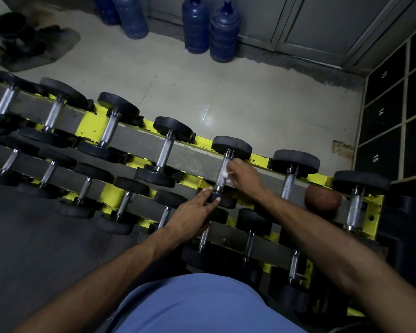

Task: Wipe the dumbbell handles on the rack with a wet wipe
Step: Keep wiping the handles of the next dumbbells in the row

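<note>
white and crumpled, the wet wipe (224,174) is pinched in the fingers (235,164) of my right hand (245,176). they curl round it and press it against the knurled steel handle (220,182) of one dumbbell, about halfway along the bar. my left hand (192,216) lies just nearer me, its fingers (206,192) straight and a little spread. two tips touch the black near head (226,203) of that same dumbbell, and the hand holds nothing. the far head (232,146) sits at the back rail of the rack (91,127), whose yellow paint is chipped in places. this dumbbell lies on the top tier, third from the right end, with others in a row on both sides, each laid across the tier. a lower tier with smaller dumbbells runs closer to my body, partly under my forearms. a brown ball (323,198) rests on the top tier between the last two dumbbells on the right. beyond the rack is the pale tiled floor (178,92), and blue water jugs (223,32) stand against the far wall. dark numbered lockers (382,111) fill the right edge. my blue shirt (202,306) shows at the bottom.
</note>
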Demonstrator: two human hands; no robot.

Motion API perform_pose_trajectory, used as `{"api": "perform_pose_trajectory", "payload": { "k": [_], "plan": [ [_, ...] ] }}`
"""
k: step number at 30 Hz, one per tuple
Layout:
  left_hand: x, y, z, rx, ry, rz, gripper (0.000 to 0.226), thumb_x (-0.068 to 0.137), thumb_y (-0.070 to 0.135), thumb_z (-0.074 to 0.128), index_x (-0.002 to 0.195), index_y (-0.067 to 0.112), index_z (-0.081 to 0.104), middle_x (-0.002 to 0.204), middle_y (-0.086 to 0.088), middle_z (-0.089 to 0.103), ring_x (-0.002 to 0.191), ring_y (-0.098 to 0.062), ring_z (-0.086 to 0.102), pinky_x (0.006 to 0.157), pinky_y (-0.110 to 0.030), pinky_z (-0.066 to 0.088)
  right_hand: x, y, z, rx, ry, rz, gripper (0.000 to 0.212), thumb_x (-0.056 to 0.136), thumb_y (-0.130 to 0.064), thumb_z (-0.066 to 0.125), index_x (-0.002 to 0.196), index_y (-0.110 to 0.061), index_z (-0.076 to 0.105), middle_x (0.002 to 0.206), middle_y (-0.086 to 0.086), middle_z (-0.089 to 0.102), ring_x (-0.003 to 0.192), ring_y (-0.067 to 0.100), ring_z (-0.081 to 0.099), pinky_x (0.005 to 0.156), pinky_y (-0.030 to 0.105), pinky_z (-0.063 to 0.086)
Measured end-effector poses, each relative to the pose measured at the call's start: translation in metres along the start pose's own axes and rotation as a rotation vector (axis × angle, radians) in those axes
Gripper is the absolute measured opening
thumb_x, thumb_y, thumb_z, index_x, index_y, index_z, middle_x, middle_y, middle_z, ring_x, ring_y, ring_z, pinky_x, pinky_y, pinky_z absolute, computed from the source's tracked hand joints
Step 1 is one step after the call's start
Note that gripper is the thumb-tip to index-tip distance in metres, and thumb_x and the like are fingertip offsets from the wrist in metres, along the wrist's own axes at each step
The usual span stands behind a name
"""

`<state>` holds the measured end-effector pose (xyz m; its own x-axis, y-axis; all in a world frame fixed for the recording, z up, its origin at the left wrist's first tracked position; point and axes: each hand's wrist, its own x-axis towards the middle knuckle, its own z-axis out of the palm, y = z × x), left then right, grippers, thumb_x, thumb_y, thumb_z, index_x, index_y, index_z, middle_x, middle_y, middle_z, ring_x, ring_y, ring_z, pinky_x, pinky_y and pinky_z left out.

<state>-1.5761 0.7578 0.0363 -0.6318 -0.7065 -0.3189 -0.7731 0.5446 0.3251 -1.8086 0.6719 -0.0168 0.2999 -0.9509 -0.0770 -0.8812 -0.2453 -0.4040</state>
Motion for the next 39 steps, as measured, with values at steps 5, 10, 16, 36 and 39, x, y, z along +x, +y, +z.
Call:
{"api": "perform_pose_trajectory", "payload": {
  "k": [5,10,16,36,39],
  "plan": [
    [0.0,0.0,0.002,-0.006,0.008,-0.006,0.074,0.1,0.018,0.061,0.165,0.024,0.025,0.174,-0.015,0.005,0.16,-0.028,0.01,0.113,-0.047,0.047,-0.012,-0.019,0.021,0.567,0.156,0.553,0.005,0.094,-0.011,0.067,0.091,-0.015,0.065,0.086,-0.003,0.066,0.077,0.01,0.062,0.065,0.027,0.055],
    [-0.001,0.001,-0.001,0.003,-0.005,-0.004,0.075,0.101,0.019,0.061,0.165,0.024,0.022,0.174,-0.015,0.002,0.16,-0.028,0.007,0.115,-0.046,0.044,0.022,-0.012,0.026,1.026,0.192,0.888,0.019,0.096,0.006,0.052,0.101,-0.005,0.067,0.104,0.017,0.072,0.086,0.028,0.074,0.071,0.041,0.064],
    [0.0,0.0,-0.005,-0.001,-0.024,0.012,0.072,0.103,0.018,0.057,0.165,0.023,0.022,0.174,-0.014,0.0,0.161,-0.028,0.005,0.113,-0.047,0.045,0.056,-0.006,0.024,1.427,0.172,1.023,0.039,0.093,0.021,0.032,0.106,-0.004,0.059,0.114,0.022,0.067,0.098,0.04,0.069,0.089,0.059,0.057],
    [0.007,-0.019,-0.013,0.039,-0.074,0.115,0.073,0.102,0.014,0.057,0.165,0.024,0.023,0.173,-0.017,0.007,0.16,-0.03,0.013,0.114,-0.048,0.046,0.029,-0.015,0.02,1.314,0.023,1.018,0.021,0.091,0.006,0.045,0.086,-0.004,0.064,0.088,0.024,0.066,0.074,0.026,0.062,0.082,0.048,0.058],
    [0.007,-0.017,-0.014,0.048,-0.082,0.115,0.073,0.102,0.017,0.056,0.166,0.024,0.021,0.173,-0.017,0.006,0.16,-0.029,0.012,0.118,-0.046,0.042,0.048,-0.006,0.014,1.447,0.231,1.089,0.026,0.093,0.013,0.038,0.098,-0.007,0.053,0.087,0.016,0.063,0.073,0.026,0.062,0.086,0.058,0.057]
  ]
}}
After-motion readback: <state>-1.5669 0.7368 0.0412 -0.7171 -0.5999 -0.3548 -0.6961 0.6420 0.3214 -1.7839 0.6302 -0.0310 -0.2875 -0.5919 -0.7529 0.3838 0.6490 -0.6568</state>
